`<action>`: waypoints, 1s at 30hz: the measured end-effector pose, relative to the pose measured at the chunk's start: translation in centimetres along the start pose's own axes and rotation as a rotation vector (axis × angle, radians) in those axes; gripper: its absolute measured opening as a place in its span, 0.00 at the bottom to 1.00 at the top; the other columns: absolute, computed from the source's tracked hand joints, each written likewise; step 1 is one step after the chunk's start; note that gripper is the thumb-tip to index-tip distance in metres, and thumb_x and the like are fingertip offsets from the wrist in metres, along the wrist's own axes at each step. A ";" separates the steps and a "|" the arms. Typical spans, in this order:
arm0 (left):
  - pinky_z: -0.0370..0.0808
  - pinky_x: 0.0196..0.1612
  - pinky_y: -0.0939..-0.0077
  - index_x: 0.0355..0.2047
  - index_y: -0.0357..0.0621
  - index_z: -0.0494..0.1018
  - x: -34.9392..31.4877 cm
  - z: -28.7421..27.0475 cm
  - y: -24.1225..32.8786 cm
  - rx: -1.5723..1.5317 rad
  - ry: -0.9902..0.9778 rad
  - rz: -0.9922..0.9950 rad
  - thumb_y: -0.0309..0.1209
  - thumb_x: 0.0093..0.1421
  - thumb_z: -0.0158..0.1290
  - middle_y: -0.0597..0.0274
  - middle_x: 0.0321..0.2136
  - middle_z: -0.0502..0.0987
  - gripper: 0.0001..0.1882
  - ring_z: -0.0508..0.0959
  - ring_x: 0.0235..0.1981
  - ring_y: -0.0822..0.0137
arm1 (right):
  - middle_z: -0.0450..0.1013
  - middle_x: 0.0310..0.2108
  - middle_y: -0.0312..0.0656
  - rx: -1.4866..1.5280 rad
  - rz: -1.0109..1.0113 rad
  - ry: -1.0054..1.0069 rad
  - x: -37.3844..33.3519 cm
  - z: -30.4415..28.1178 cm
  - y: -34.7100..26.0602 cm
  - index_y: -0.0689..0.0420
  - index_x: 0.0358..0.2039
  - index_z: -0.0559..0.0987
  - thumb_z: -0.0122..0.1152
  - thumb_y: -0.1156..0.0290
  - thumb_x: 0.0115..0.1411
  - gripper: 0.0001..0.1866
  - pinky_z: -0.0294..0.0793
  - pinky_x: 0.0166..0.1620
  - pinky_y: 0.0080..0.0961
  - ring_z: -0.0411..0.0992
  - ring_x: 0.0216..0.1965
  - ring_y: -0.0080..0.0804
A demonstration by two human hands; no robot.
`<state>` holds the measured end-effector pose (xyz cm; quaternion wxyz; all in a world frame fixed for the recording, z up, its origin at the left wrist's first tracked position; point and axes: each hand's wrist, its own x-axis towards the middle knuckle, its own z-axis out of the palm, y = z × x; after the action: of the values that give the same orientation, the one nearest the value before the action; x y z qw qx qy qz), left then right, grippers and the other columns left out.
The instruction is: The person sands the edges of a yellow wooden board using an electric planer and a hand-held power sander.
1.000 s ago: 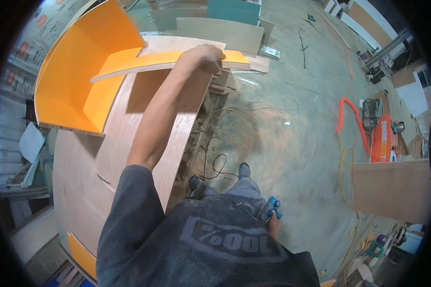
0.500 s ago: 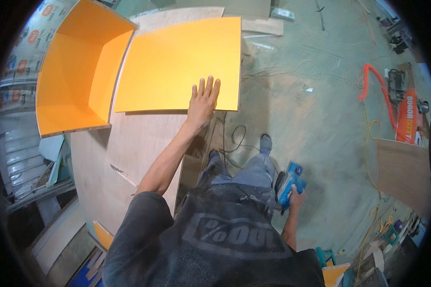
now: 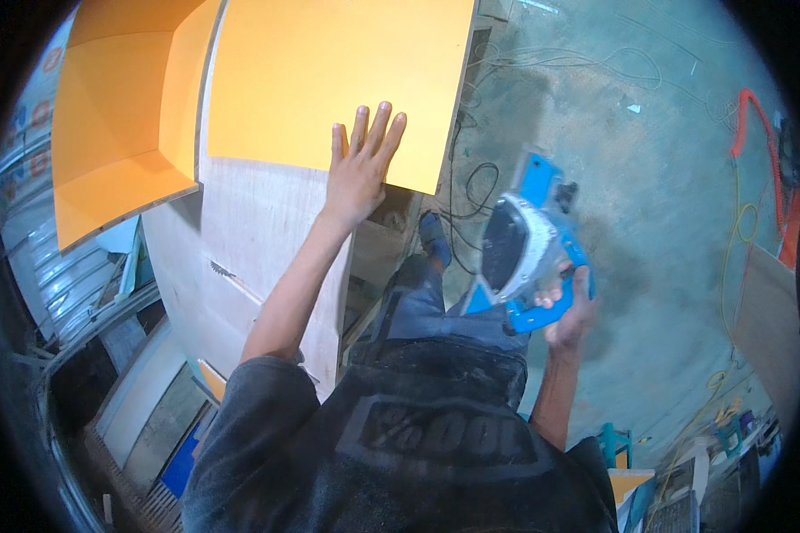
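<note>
My left hand [image 3: 357, 178] lies with fingers spread on a flat yellow board [image 3: 302, 80], close to its near edge. The board rests on a pale plywood worktop [image 3: 258, 213]. Fingers wrapped round its rear handle, my right hand [image 3: 573, 311] holds up a blue electric planer [image 3: 524, 240] to the right of the board. The planer is tilted in the air in front of my right leg, apart from the board, and slightly blurred. To the left of the board stands a yellow open box-like panel assembly [image 3: 116, 107], its inside corners facing up.
A toothed saw blade [image 3: 220, 268] pokes up through the worktop near my left forearm. Dark cable [image 3: 480, 191] loops over the floor by my foot. A coiled red hose [image 3: 756, 111] and a brown panel [image 3: 778, 306] are at the far right.
My right hand has raised the planer from low beside my leg, up and toward the board. My left hand stays on the board. The view has shifted nearer to the worktop.
</note>
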<state>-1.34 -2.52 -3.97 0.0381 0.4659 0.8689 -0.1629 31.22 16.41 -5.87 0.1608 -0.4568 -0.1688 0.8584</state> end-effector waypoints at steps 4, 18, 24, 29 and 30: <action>0.48 0.73 0.39 0.73 0.54 0.56 3.0 -3.2 -3.0 -0.335 -0.029 0.182 0.41 0.54 0.67 0.57 0.75 0.50 0.49 0.50 0.75 0.52 | 0.66 0.18 0.37 0.049 0.065 -0.081 -0.8 1.0 4.5 0.62 0.44 0.72 0.54 0.55 0.72 0.19 0.70 0.28 0.33 0.65 0.18 0.28; 0.72 0.58 0.59 0.50 0.33 0.76 36.6 -2.1 -8.6 -0.572 0.634 -0.122 0.52 0.61 0.61 0.44 0.52 0.77 0.32 0.76 0.55 0.48 | 0.71 0.19 0.41 0.063 0.092 -0.269 1.3 0.4 8.1 0.69 0.43 0.74 0.68 0.53 0.63 0.28 0.71 0.27 0.33 0.70 0.20 0.29; 0.73 0.54 0.60 0.46 0.33 0.76 34.5 -3.2 -7.6 -0.670 0.605 -0.199 0.51 0.60 0.62 0.45 0.47 0.78 0.30 0.77 0.50 0.50 | 0.71 0.20 0.40 0.095 0.129 -0.243 1.0 1.2 7.1 0.66 0.39 0.74 0.68 0.57 0.64 0.22 0.70 0.26 0.29 0.68 0.20 0.27; 0.73 0.50 0.61 0.42 0.34 0.76 34.4 -4.1 -6.6 -0.728 0.593 -0.219 0.50 0.59 0.63 0.46 0.43 0.78 0.28 0.77 0.46 0.53 | 0.70 0.20 0.40 0.056 0.087 -0.256 1.6 1.9 6.4 0.65 0.38 0.74 0.67 0.59 0.65 0.20 0.69 0.26 0.28 0.67 0.20 0.26; 0.73 0.49 0.61 0.41 0.34 0.76 33.8 -4.6 -7.1 -0.720 0.598 -0.235 0.50 0.59 0.63 0.46 0.42 0.78 0.28 0.77 0.45 0.53 | 0.70 0.20 0.40 0.065 0.094 -0.270 1.6 2.2 6.3 0.65 0.38 0.74 0.67 0.59 0.65 0.20 0.69 0.26 0.28 0.67 0.20 0.26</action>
<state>-25.81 22.20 -5.21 -0.0730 0.3483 0.8897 0.2861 27.74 11.13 -8.65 0.1113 -0.3392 -0.1394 0.9236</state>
